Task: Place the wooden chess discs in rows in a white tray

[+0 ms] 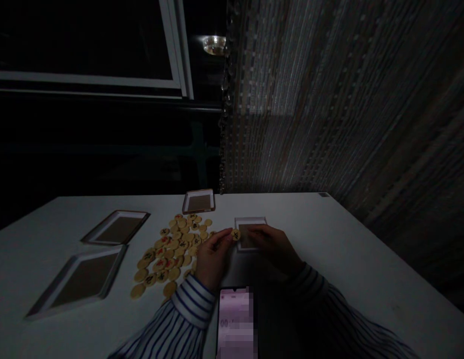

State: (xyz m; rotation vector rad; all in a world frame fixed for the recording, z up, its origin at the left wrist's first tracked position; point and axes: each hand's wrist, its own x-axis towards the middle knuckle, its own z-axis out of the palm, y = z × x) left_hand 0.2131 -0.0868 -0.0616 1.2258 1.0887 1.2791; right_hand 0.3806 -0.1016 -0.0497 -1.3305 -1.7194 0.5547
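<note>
My left hand (214,254) pinches a round wooden piece (236,235) with a black character on its face, holding it at the left edge of a shallow tray (250,219). Over the right part of that tray is my right hand (273,244), its fingers reaching left toward the piece with a small gap between; whether it holds anything is too dark to make out. Left of my left hand spreads a loose pile of round wooden pieces (174,244), some marked in red or black, others showing plain faces.
Two shallow trays, one (116,214) behind the other (112,274), lie at the left of the white table (351,279). Another tray (199,191) sits at the back. A lit phone (235,319) lies near the front. A bead curtain (284,124) hangs behind.
</note>
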